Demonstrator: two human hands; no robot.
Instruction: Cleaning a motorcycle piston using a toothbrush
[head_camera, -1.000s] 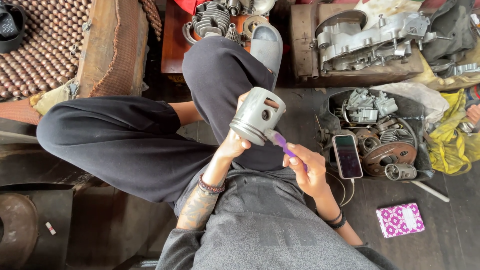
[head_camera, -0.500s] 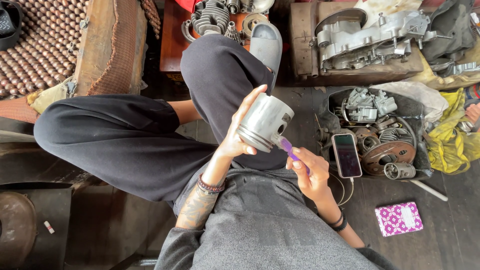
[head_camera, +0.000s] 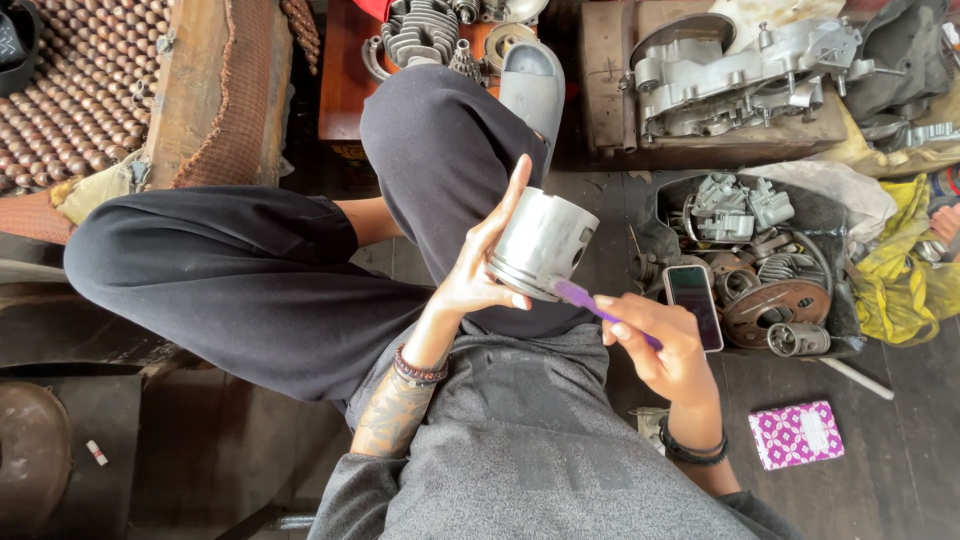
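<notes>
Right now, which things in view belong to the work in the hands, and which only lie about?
In use:
- metal piston, held in the left hand
- purple brush, held in the right hand, its tip at the piston's rim

Lying about:
- phone
- tray of engine parts
- engine casing
- pink patterned box

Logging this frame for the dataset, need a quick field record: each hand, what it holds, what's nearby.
left hand: grips metal piston, lifted over the lap
right hand: holds purple brush, tip at the piston's lower rim
contact: brush touches piston
nearby right: phone on tray of engine parts
floor: pink patterned box
posture: seated, legs crossed
</notes>
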